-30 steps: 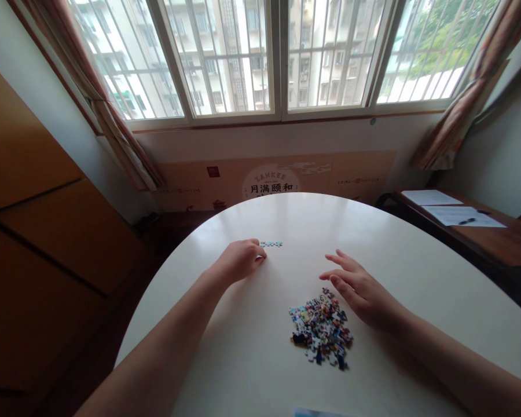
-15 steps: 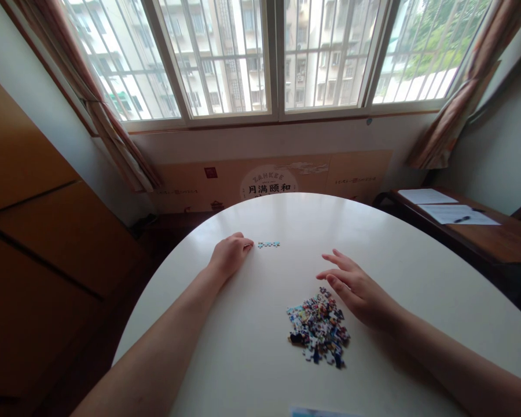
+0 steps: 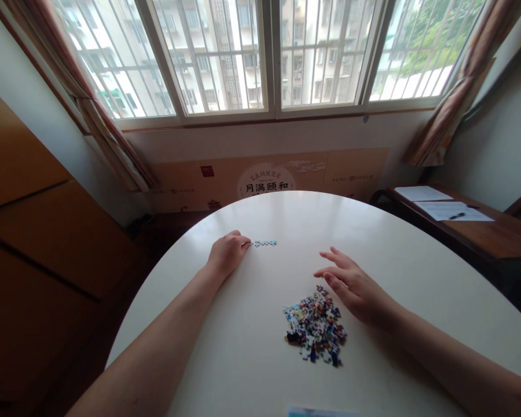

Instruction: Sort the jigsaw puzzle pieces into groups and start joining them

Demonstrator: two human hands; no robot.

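On the white round table [image 3: 238,359] lies a short row of joined light-blue puzzle pieces [image 3: 266,243]. My left hand [image 3: 229,252] is at the row's left end, fingers closed in a pinch on a small puzzle piece, most of it hidden by the fingertips. A heap of mixed puzzle pieces [image 3: 316,327] sits nearer to me, right of the middle. My right hand [image 3: 351,284] hovers or rests just beyond the heap's upper right side, fingers spread, holding nothing.
A blue-edged flat item [image 3: 321,412] shows at the bottom edge. Papers [image 3: 451,211] and a dark pen [image 3: 457,216] lie on a brown side table [image 3: 499,234] at the right. A printed cardboard panel [image 3: 178,179] stands under the window.
A small piece now shows between my left fingertips and the row, where there was a gap before. My right hand keeps its spread pose. The whole view has shifted slightly.
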